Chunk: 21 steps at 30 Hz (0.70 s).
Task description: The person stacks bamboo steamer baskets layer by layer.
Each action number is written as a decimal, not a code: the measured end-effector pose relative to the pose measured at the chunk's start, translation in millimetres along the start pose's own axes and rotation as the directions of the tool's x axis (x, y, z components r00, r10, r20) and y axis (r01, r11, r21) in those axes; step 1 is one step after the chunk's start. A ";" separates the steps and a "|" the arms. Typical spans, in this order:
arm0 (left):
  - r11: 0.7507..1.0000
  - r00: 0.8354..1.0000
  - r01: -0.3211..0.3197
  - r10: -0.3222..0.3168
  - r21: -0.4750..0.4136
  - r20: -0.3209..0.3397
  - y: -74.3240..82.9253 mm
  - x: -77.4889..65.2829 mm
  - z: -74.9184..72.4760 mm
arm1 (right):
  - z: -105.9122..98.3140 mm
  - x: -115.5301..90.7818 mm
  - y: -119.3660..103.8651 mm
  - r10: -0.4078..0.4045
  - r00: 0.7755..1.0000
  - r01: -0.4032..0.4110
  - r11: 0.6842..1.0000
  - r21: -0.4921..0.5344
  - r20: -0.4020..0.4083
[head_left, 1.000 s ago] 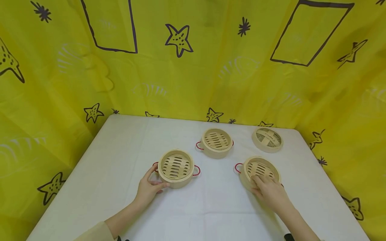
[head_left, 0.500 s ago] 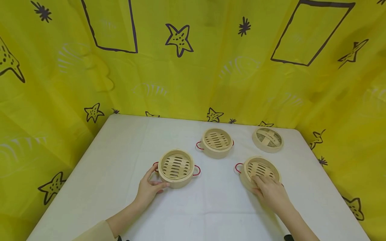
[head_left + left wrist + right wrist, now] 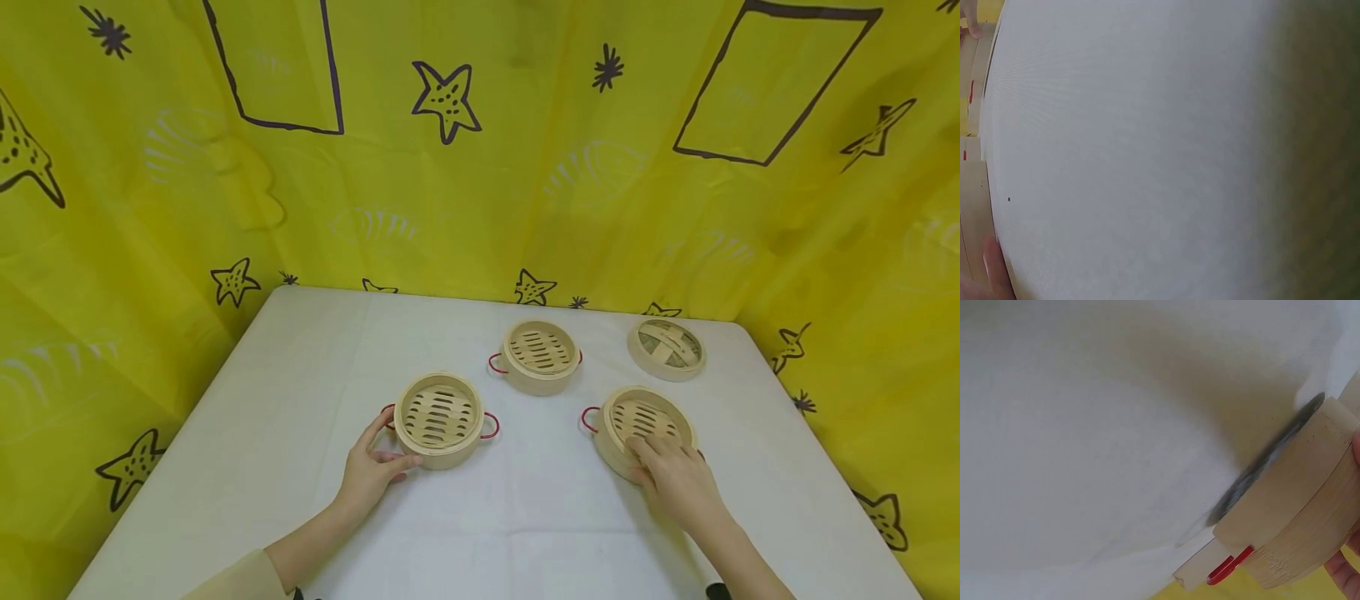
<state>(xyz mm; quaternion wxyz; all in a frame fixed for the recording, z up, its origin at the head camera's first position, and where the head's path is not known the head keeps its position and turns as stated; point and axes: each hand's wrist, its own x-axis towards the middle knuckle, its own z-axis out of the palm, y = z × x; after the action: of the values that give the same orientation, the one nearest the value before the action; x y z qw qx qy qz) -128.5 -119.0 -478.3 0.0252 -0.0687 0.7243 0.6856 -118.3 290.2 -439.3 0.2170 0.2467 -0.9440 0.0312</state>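
My left hand [image 3: 366, 473] holds a round bamboo steamer basket [image 3: 442, 457] at its left side, thumb on the near wall and fingers by the red handle. In the left wrist view the thumb [image 3: 999, 270] lies along the wall of that basket [image 3: 974, 212]. On the right, my right hand [image 3: 678, 485] grips the near rim of a second steamer basket [image 3: 611, 452], fingers hooked over inside. The right wrist view shows this basket [image 3: 1291, 487] tilted, a dark strip of its underside visible above the cloth, with a red handle [image 3: 1229, 565] sticking out.
Behind them stands a third steamer basket [image 3: 537, 382] with red handles. A woven bamboo lid [image 3: 667, 346] lies at the back right. White cloth covers the table [image 3: 315, 367], and a yellow patterned curtain [image 3: 480, 192] rises along its back and sides.
The basket in my right hand has shifted very slightly left and up, the hand with it. My left hand and its basket have stayed in place.
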 end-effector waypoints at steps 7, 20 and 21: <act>1.000 1.000 -0.002 0.002 0.000 0.007 -0.1 0.0 0.0 | -5.8 12.3 1.7 -0.054 0.998 0.054 0.998 -0.010 -0.042; 1.000 1.000 -0.004 0.004 -0.024 0.018 2.1 -1.5 0.2 | -24.0 41.7 -3.6 -0.089 0.995 0.087 0.996 -0.038 -0.050; 1.000 1.000 -0.004 0.004 -0.026 0.016 2.1 -1.3 0.4 | -24.8 43.9 -4.3 -0.092 0.994 0.090 0.995 -0.036 -0.052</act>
<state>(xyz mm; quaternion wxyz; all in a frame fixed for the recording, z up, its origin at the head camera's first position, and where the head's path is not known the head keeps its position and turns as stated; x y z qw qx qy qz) -127.5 -118.4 -476.1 0.0285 -0.0621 0.7154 0.6954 -140.9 270.7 -398.4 0.2477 0.2850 -0.9259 0.0123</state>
